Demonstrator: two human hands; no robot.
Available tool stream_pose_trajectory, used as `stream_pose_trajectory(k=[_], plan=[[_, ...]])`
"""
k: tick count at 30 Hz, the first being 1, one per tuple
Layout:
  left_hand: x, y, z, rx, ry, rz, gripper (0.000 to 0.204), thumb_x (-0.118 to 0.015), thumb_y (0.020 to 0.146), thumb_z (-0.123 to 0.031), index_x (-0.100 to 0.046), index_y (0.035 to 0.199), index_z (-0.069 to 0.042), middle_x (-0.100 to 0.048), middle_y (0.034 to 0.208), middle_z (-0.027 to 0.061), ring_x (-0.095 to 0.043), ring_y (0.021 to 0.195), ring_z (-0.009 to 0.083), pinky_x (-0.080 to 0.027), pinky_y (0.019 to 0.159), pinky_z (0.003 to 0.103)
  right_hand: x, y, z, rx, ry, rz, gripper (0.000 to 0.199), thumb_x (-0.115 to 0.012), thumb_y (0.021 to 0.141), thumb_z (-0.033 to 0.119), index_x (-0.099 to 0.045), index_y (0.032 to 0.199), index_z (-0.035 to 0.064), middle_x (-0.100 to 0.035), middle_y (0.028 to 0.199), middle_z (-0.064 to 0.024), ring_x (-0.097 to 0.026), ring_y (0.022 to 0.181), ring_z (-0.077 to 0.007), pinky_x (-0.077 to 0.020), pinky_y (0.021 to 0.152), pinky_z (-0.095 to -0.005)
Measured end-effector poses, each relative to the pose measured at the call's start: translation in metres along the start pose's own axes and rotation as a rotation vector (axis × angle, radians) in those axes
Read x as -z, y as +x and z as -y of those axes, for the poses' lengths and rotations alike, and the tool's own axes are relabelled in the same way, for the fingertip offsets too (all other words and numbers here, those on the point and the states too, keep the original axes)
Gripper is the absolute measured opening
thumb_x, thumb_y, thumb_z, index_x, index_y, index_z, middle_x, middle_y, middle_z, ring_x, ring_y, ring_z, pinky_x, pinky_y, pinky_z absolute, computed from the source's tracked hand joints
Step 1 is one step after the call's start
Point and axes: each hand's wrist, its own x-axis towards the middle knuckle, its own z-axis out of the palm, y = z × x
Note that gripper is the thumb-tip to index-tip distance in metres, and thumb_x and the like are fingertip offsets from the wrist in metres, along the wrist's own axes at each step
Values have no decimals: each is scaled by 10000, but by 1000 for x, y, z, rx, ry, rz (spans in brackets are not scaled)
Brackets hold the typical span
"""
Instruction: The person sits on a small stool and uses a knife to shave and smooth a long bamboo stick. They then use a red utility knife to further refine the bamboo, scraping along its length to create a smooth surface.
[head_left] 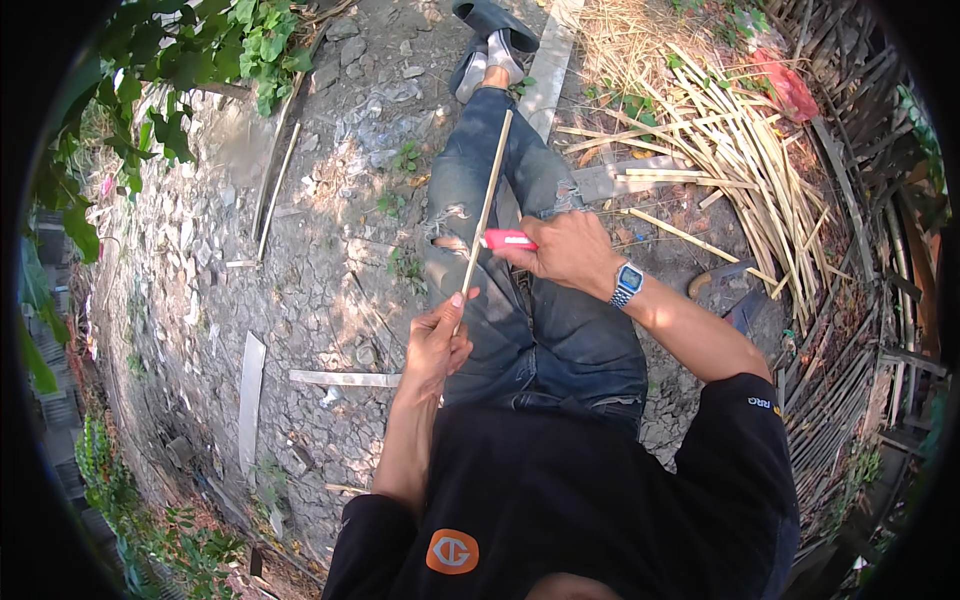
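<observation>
Clearly pale and thin, the bamboo strip is straight and narrow, lying over the person's jeans-clad legs. Its long axis runs from the left hand, which pinches its near end, up and away toward the feet. The right hand grips a red-handled knife against it.

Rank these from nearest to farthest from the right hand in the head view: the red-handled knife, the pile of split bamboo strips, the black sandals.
1. Red-handled knife: held in the right hand.
2. Pile of split bamboo strips: on the ground, right side.
3. Black sandals: on the feet, top.
</observation>
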Motion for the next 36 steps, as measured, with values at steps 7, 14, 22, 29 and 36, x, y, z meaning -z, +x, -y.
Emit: stream_pose_trajectory(k=[7,14,22,29,36], plan=[[62,-34,55,172,-51,-95,520,-577,1049,-404,-600,1340,26,-312,540,-58,-270,383,49,-208,370,232,113,39,-170,-455,323,-507,546,-496,1055,514,-633,831,36,-535,561,-45,-478,495,-140,-405,473,-341],[17,18,-11,32,-30,27,489,-543,1071,-394,-595,1371,-12,-312,517,-62,-266,372,46,-195,359,248,52,-5,3,7,191,-47,611,-565,1007,533,-682,781,-22,-557,567,-225,-578,534,-411,-426,542,-485],[2,27,-8,-18,35,38,460,-560,1068,-376,-626,1331,-4,-342,499,-68,-300,361,46,-218,348,252,-5,-28,25,72,44,128,624,-566,954,637,-717,760,63,-615,554,-191,-642,558,-414,-497,537,-506],[2,32,-16,-120,206,-90,458,-554,1068,-382,-647,1272,17,-326,494,-79,-258,375,30,-177,378,249,-42,5,-5,199,-129,-72,630,-588,898,708,-661,749,100,-590,505,-148,-611,461,-364,-440,440,-456],[28,-5,-2,29,144,9,439,-565,1068,-352,-656,1288,16,-354,498,-60,-291,390,43,-220,378,249,-11,75,-88,-495,321,-466,675,-446,1017,622,-575,655,67,-519,515,-88,-538,530,-242,-417,510,-438]])
